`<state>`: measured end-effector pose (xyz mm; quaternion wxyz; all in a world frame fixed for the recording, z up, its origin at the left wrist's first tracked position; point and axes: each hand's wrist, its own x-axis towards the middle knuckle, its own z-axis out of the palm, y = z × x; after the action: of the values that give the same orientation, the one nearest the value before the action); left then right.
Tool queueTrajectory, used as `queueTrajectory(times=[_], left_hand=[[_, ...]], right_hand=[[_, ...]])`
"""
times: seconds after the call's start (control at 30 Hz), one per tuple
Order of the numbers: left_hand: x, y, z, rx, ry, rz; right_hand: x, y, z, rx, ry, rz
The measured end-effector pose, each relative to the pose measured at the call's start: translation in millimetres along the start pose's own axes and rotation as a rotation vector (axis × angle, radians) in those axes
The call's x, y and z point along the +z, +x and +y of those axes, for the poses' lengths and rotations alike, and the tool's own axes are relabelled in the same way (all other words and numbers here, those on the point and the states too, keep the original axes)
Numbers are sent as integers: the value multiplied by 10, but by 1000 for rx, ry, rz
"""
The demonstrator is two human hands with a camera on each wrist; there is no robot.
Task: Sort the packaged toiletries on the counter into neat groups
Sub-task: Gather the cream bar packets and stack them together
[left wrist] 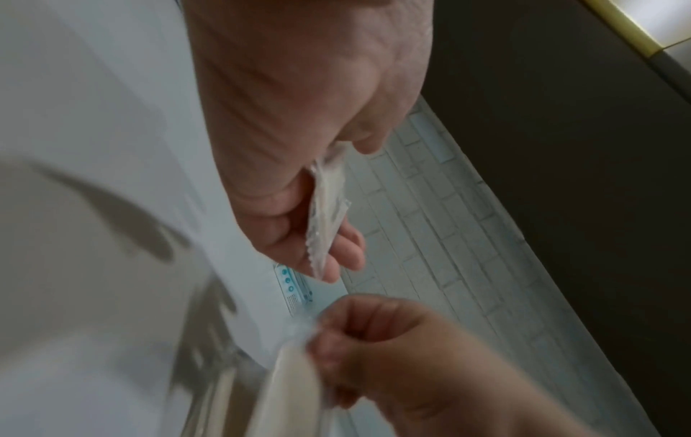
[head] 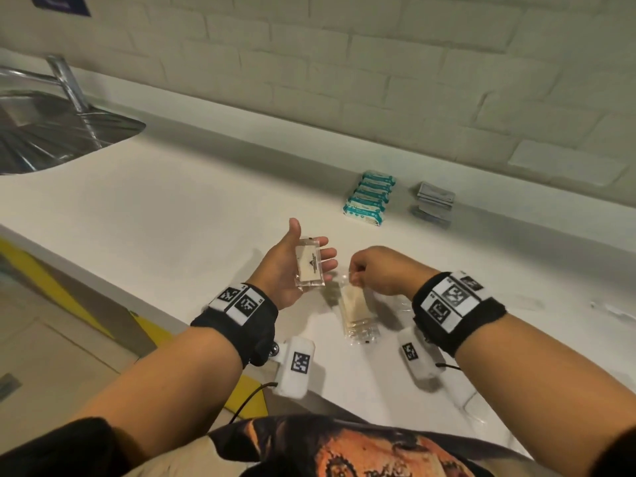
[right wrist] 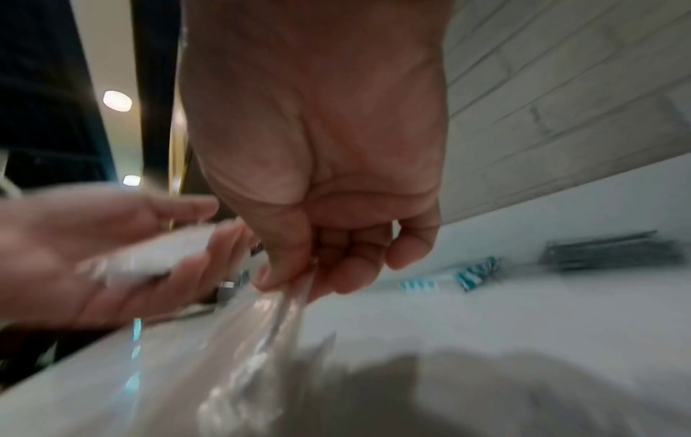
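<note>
White bench point(head: 192, 208) runs under a pale brick wall point(head: 395, 74), and both hands work near its front edge. Left hand point(head: 292, 266) is palm-up, fingers loosely curled under a clear packet point(head: 309, 268) with a cream bar inside, lying across the palm. Right hand point(head: 382, 270), just beside it, is knuckles-up – thumb and fingertips pinch the top edge of a second packet point(head: 356, 313), which hangs down toward the bench; the wrist views are too blurred to show whether its lower end touches. Beyond the hands, by the wall, sits a row of teal-and-white packs point(head: 370, 197), with a stack of grey sachets point(head: 433, 203) to its right. Far off past the left hand – a steel sink point(head: 51, 139) with its tap point(head: 69, 82).
</note>
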<state>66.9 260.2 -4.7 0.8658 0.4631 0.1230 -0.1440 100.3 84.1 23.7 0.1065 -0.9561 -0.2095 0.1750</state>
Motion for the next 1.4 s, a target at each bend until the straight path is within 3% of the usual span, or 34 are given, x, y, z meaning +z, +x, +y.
queueTrajectory(times=[0.1, 0.17, 0.27, 0.37, 0.47, 0.6, 0.7, 1.03, 1.17, 1.27, 1.4], left_hand=[[16, -31, -8, -27, -54, 2], [-8, -19, -8, -19, -9, 51], [39, -22, -8, 34, 92, 94], [164, -47, -24, 95, 84, 43], [230, -28, -60, 152, 133, -30], [275, -39, -69, 188, 216, -82], [237, -23, -91, 185, 254, -84], [172, -23, -80, 228, 288, 7], [175, -15, -81, 214, 420, -6], [143, 5, -84, 182, 485, 42], [12, 68, -126, 54, 555, 151]], right_hand=[[144, 36, 31, 24, -133, 44], [136, 41, 61, 42, -131, 159], [1, -27, 48, 62, 250, 303], [-83, -138, -55, 64, 629, 225], [-37, -177, -114, 40, 658, 197], [-11, -168, -63, 79, 868, 375], [-48, -195, -25, 85, 981, 425], [-81, -168, -3, 20, 890, 273], [-171, -137, -12, 2, 830, 302], [-245, -85, 76, 86, 521, 404], [-288, -95, 208, 157, 613, 382]])
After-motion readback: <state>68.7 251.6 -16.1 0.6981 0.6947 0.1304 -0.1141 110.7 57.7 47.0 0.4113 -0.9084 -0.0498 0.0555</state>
